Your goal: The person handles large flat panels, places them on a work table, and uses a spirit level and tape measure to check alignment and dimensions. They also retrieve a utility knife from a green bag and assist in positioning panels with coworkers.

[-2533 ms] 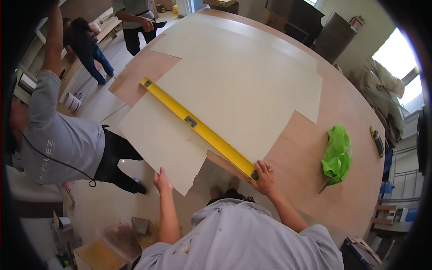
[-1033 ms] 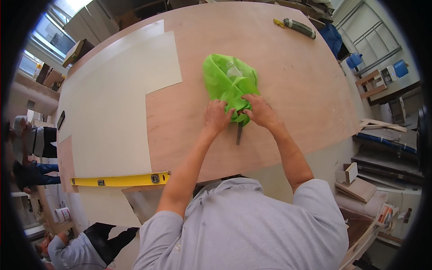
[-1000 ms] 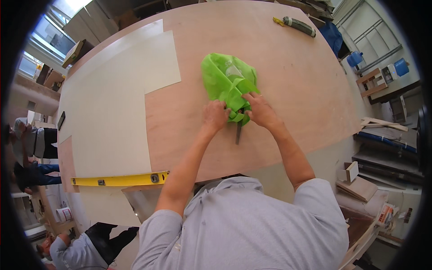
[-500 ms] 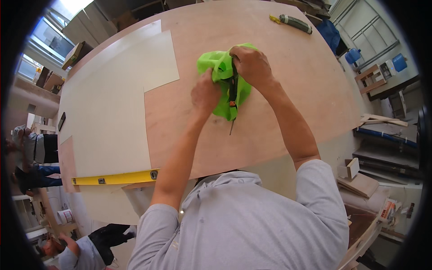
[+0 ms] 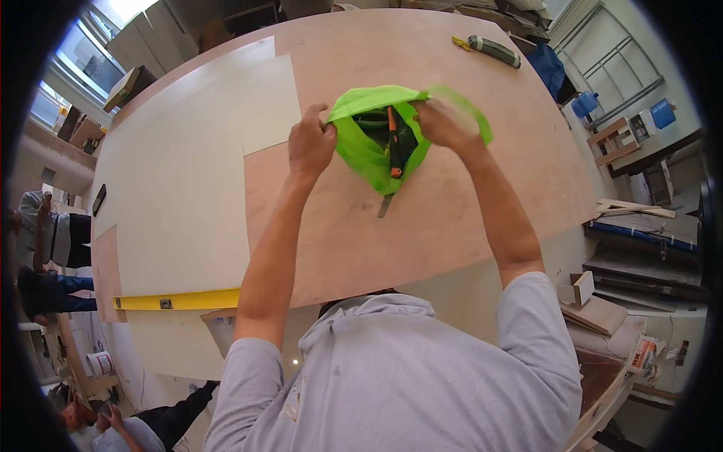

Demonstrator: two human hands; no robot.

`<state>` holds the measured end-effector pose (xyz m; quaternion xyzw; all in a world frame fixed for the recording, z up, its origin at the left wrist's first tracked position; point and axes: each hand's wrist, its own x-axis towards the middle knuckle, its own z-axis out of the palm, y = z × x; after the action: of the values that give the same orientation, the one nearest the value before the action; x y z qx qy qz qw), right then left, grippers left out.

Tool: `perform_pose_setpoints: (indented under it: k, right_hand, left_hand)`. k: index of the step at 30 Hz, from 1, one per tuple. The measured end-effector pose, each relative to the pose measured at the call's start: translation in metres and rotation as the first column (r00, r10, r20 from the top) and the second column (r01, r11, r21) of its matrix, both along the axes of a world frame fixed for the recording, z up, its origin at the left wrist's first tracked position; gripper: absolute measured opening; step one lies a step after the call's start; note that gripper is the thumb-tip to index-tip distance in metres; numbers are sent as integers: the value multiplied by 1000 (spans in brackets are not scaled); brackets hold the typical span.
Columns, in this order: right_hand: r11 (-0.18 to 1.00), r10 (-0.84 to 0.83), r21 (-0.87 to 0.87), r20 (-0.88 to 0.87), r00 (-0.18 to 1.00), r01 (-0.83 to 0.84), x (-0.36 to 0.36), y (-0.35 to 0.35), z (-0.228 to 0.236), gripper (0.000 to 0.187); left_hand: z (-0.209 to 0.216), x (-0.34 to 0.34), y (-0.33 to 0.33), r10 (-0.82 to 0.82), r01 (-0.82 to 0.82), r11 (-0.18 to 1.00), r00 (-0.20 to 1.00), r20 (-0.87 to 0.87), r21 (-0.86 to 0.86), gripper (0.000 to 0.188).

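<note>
A bright green cloth bag [image 5: 358, 160] lies on the large wooden table, its mouth spread wide between my two hands. My left hand [image 5: 310, 143] is closed on the left side of the rim. Blurred by motion, my right hand [image 5: 446, 126] pinches the right side, where a loop of green cloth hangs out past the wrist. Within the bag shows a black and orange tool handle [image 5: 394, 147] against dark contents that I cannot make out. A thin grey metal strip [image 5: 385, 206] pokes out below the bag's near edge.
White sheets [image 5: 188, 181] cover the table's left part, with a yellow spirit level [image 5: 177, 300] along the near edge. A dark green roll [image 5: 495, 50] and a small yellow item [image 5: 461, 44] lie far right. A black phone-like object [image 5: 99, 199] is far left. Other people [image 5: 56, 233] are at left.
My hands have moved apart, the left one outward to the left, pulling the bunched bag wide. The black and orange tool now shows inside it.
</note>
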<state>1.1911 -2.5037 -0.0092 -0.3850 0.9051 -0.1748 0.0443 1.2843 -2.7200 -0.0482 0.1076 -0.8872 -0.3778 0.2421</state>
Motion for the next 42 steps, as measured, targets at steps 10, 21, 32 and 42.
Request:
perform_pose_setpoints:
  k: [10, 21, 32, 42]
  right_hand:
    - [976, 117, 181, 25, 993, -120, -28, -62, -11, 51]
    - [974, 149, 192, -158, 976, -118, -54, -99, -93, 27]
    - [557, 312, 782, 115, 943, -279, -53, -83, -44, 29]
    - [829, 406, 406, 40, 913, -386, -79, -80, -77, 33]
  left_hand:
    - [6, -22, 15, 113, -150, 926, 986, -124, -346, 26]
    - [4, -5, 4, 159, -105, 947, 974, 160, -305, 20]
    - [8, 1, 5, 104, -61, 963, 983, 154, -263, 18]
    - [14, 21, 16, -40, 88, 974, 973, 225, -207, 26]
